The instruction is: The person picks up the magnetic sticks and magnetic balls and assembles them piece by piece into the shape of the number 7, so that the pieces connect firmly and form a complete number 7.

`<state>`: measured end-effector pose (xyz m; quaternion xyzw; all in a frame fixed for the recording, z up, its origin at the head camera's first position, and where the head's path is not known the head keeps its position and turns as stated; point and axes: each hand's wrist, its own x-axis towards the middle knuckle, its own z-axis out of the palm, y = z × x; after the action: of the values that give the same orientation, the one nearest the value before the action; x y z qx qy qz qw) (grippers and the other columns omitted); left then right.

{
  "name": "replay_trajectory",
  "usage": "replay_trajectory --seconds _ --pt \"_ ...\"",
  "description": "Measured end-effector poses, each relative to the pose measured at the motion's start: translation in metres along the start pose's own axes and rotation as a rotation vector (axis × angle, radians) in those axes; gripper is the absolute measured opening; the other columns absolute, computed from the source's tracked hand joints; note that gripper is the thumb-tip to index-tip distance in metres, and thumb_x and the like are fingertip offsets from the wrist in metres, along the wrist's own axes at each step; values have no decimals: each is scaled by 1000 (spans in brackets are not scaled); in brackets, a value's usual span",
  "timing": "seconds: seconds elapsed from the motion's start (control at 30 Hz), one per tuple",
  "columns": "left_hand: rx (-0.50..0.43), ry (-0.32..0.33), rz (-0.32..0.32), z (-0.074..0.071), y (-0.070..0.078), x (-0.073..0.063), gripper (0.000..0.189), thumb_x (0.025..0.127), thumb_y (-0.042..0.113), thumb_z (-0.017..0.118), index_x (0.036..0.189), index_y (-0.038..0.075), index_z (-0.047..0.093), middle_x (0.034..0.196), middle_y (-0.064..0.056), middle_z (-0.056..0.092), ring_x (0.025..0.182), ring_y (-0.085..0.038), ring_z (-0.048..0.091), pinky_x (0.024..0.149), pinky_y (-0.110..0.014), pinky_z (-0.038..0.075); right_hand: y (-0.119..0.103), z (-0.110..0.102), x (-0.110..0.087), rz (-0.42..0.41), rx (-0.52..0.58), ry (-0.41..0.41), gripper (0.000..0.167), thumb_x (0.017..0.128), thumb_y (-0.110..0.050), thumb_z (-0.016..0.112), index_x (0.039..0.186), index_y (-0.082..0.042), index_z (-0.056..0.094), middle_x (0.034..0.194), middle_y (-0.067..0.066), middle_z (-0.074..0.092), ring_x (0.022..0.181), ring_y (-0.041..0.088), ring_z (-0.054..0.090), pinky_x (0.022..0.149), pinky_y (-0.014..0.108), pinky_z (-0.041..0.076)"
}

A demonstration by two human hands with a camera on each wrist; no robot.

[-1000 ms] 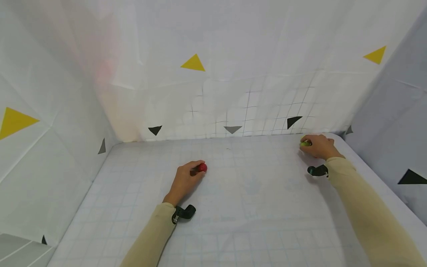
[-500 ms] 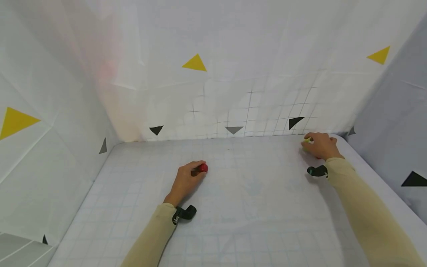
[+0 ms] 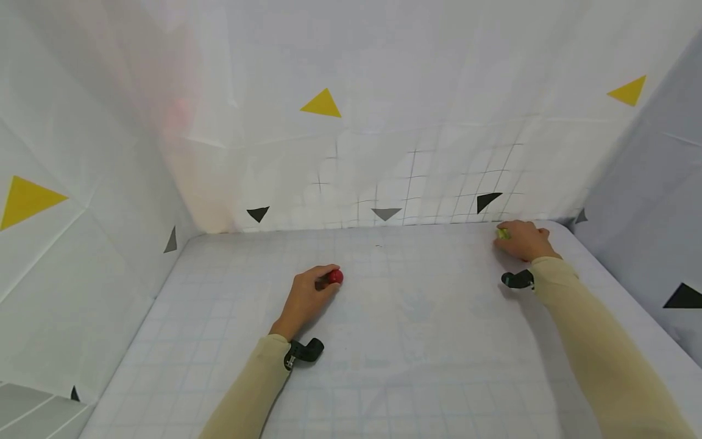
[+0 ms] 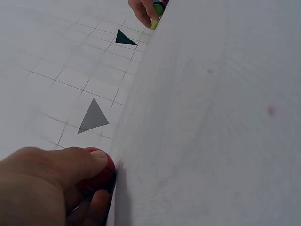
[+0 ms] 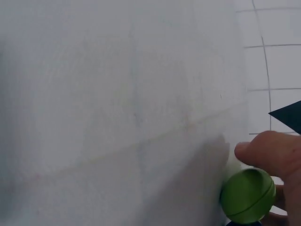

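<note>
In the head view my left hand [image 3: 306, 297] pinches a red round thing [image 3: 336, 276] at the middle of the table. Up close in the left wrist view, the thumb presses on the red thing [image 4: 99, 175], which has a fine dark line across it and sits right at the tabletop; fingers hide its far side. My right hand [image 3: 524, 240], at the table's back right corner, has its fingers curled round a thing with a round green end [image 3: 503, 233]. The right wrist view shows that green end [image 5: 248, 197] with a seam and dark blue below it; the rest is hidden.
The white table [image 3: 395, 341] bears a faint grid. A white back wall [image 3: 417, 73] of sheeting rises behind it, with sheeted walls at left [image 3: 71, 256] and right [image 3: 658, 201], marked with yellow, black and grey triangles. Each wrist wears a black strap-on device [image 3: 308, 350].
My right hand has shifted slightly and turned the green-ended thing in its fingers; a red bit that showed under that hand half a second ago is hidden now. The left hand keeps still.
</note>
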<state>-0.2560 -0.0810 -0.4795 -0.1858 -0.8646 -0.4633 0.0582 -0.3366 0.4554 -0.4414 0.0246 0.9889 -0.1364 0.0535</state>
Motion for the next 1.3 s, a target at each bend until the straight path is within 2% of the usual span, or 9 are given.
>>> replay_trajectory --seconds 0.27,0.5,0.9,1.3 --pt "3 -1 4 0 -1 -1 39 94 7 79 132 10 72 122 -6 71 99 -18 67 90 -36 56 -8 -1 -1 -4 8 -7 53 96 -14 64 142 8 53 145 40 44 127 60 41 96 83 20" --pt "14 -2 21 0 0 -1 39 94 7 78 132 9 71 121 -7 72 98 -18 68 90 -36 56 -11 0 -5 7 1 22 46 98 -11 63 140 7 56 145 39 45 127 61 43 97 82 21" --pt "4 -1 28 1 -2 -1 40 94 7 78 133 9 71 120 -6 72 98 -17 68 90 -35 56 -10 4 -4 -43 38 78 37 98 -6 64 133 7 61 128 38 59 119 59 50 94 77 26" --pt "-4 -1 22 1 -4 0 40 94 7 78 133 10 71 122 -5 71 100 -17 68 91 -35 56 -13 3 -6 -38 61 86 37 96 -5 64 131 7 62 126 39 60 118 59 49 95 75 26"
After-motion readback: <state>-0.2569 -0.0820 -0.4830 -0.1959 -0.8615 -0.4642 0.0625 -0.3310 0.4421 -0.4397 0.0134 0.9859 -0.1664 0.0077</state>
